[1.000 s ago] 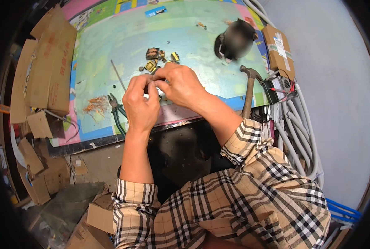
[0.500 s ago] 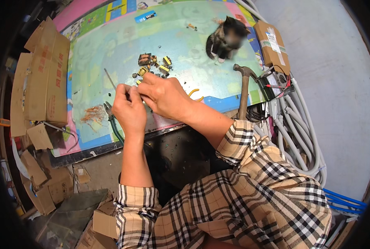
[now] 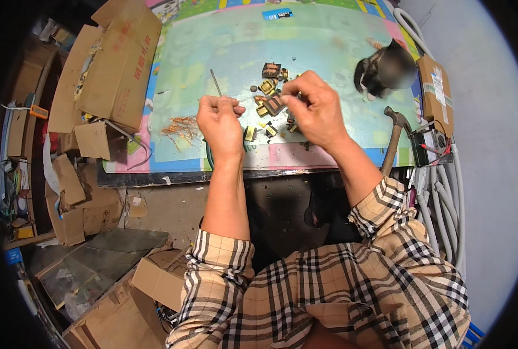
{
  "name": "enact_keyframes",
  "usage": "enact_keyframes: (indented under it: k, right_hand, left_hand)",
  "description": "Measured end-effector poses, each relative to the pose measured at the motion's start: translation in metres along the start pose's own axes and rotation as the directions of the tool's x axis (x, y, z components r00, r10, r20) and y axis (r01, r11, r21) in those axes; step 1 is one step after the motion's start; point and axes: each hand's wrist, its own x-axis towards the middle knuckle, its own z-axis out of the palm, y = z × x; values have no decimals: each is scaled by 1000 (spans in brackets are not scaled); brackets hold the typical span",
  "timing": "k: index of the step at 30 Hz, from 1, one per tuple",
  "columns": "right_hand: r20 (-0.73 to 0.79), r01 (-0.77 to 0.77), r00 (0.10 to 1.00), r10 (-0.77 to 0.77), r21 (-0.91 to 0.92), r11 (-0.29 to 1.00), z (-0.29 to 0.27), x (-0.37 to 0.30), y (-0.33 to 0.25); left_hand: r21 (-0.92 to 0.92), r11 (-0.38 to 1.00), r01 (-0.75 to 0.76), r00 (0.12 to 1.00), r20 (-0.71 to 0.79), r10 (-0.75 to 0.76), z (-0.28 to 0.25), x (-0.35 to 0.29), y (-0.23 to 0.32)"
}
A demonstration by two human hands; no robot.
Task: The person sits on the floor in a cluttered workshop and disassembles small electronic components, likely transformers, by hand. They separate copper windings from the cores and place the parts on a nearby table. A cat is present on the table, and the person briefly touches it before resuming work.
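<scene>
A small dark electronic part (image 3: pixel 275 104), apparently a little transformer with a yellowish winding, is held above the middle of the bench (image 3: pixel 328 52), a board covered by a pale green and pink mat. The right hand (image 3: pixel 317 110) is closed over this part, its fingers (image 3: pixel 294 93) pinched on the upper edge. The left hand (image 3: pixel 221 122) is raised just to the left of it, with its fingers curled shut around a thin grey metal rod (image 3: pixel 214 81) that sticks up and away from the fist. The two hands are seen slightly apart, not touching.

More small brown and yellow transformer pieces (image 3: pixel 270 71) are scattered on the mat behind and beneath the hands, and a tangle of loose copper wire (image 3: pixel 180 125) lies toward the left edge. A wooden-handled hammer (image 3: pixel 394 136) is propped at the right edge, beside a dark rounded object (image 3: pixel 381 72) that is blurred. Flattened brown cardboard boxes (image 3: pixel 110 58) are stacked over the left corner.

The step in hand is judged to be prying the held part. It would be done best with the part gripped firmly and kept low over the mat, the rod tip guided slowly into a seam, and force applied away from the holding fingers, so that a slip is not driven into the skin
</scene>
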Motion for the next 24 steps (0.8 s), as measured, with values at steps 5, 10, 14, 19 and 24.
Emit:
enact_keyframes:
  k: [5, 10, 14, 19, 24]
  right_hand:
    - [-124, -56, 990, 61, 38, 998, -18, 5, 17]
    - [-195, -119, 971, 137, 104, 987, -30, 9, 33]
    - [-231, -117, 960, 158, 184, 976, -41, 12, 52]
    - [-174, -232, 945, 278, 242, 942, -33, 8, 50]
    - [-207, -193, 950, 232, 196, 962, -31, 7, 50]
  left_hand:
    - [-36, 998, -54, 985, -164, 48, -14, 13, 0]
    - [-73, 997, -22, 950, -314, -2, -42, 30, 2]
    - [-87, 995, -41, 931, -365, 6, -65, 44, 0]
    - [-38, 997, -65, 924, -379, 45, -71, 44, 4]
    - [36, 998, -50, 935, -350, 60, -76, 48, -4]
